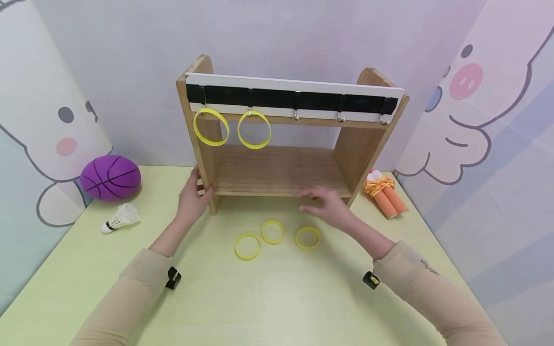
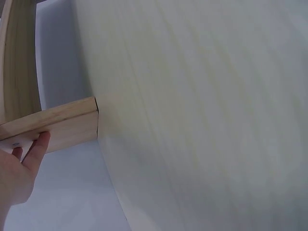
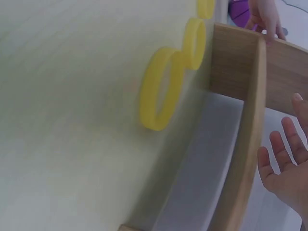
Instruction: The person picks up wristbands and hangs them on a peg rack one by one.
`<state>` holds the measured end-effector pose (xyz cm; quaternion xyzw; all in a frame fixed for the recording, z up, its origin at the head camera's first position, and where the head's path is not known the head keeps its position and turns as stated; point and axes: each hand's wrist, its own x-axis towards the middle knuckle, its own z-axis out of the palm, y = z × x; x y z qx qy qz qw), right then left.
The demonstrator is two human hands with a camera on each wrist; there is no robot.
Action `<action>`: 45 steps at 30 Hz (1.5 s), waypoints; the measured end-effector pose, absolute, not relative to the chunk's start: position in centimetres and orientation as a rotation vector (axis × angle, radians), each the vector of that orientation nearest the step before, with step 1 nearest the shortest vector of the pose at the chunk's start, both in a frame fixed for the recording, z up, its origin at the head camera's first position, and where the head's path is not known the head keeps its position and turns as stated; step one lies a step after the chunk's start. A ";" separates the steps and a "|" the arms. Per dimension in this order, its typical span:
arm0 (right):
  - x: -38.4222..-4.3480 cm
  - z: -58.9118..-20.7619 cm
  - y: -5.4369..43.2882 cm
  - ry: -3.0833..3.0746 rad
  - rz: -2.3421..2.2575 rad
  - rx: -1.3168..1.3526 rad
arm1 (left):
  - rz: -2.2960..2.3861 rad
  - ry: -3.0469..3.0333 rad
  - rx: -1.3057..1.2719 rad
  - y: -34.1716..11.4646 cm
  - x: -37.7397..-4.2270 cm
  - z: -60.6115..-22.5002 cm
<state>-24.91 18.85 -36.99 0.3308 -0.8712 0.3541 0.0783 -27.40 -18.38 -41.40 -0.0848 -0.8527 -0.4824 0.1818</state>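
A wooden shelf (image 1: 281,168) stands on the table, with a white board (image 1: 277,82) carrying a black strip and several metal hooks across its top. Two yellow rings, a left one (image 1: 211,142) and another beside it (image 1: 254,146), hang from the two leftmost hooks. My left hand (image 1: 192,199) holds the shelf's left side panel low down, its thumb at the front edge. In the left wrist view, fingertips (image 2: 42,139) touch the wood. My right hand (image 1: 326,206), with fingers spread and nothing in them, is in front of the lower board near its right end.
Three more yellow rings lie on the table before the shelf: left (image 1: 247,258), middle (image 1: 272,242) and right (image 1: 308,247). At the left are a purple ball (image 1: 110,178) and a shuttlecock (image 1: 122,217). An orange foam toy (image 1: 385,193) lies right of the shelf.
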 end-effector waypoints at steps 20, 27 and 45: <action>-26.5 -42.6 21.3 -2.820 0.879 1.156 | -1.349 -2.393 -0.266 -18.5 -27.4 -41.4; -27.2 -43.1 21.8 -2.879 0.899 1.227 | -1.348 -2.395 -0.265 -18.5 -27.3 -41.4; -28.0 -44.1 21.0 -2.879 0.858 1.297 | -1.338 -2.409 -0.261 -18.5 -27.4 -41.4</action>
